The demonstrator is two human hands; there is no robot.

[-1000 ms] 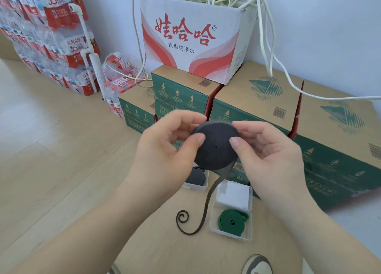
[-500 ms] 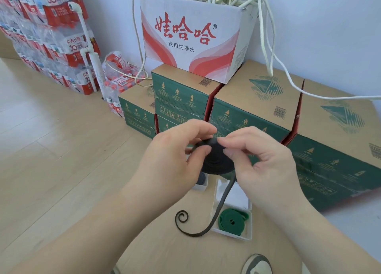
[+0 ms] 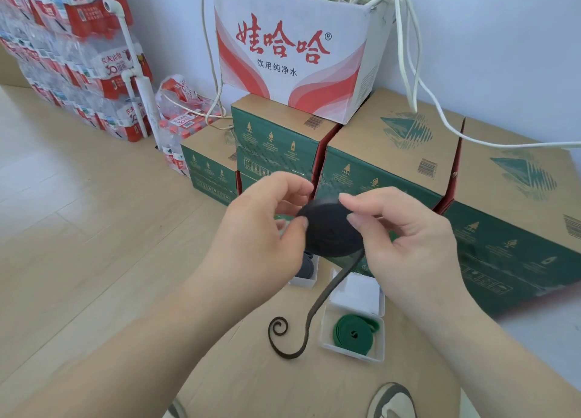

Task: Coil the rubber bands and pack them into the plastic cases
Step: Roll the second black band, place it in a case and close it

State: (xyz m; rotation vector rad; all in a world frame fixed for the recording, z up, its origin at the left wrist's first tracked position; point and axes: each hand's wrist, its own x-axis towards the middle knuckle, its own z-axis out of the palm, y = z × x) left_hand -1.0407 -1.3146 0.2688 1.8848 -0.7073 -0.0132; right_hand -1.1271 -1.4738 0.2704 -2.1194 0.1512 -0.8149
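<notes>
Wooden surface (image 3: 251,383): plastic case (image 3: 352,353) holds green band (image 3: 355,334); both hands (image 3: 261,229) (image 3: 408,244) pinch the black coil (image 3: 330,232).

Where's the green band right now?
Head view, lower right of centre: the green band lies coiled in an open plastic case, just right of the black band's loose tail.

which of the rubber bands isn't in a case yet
The black band, held up with its tail trailing onto the table; the green band lies in the near case, the grey band in the far case.
</notes>
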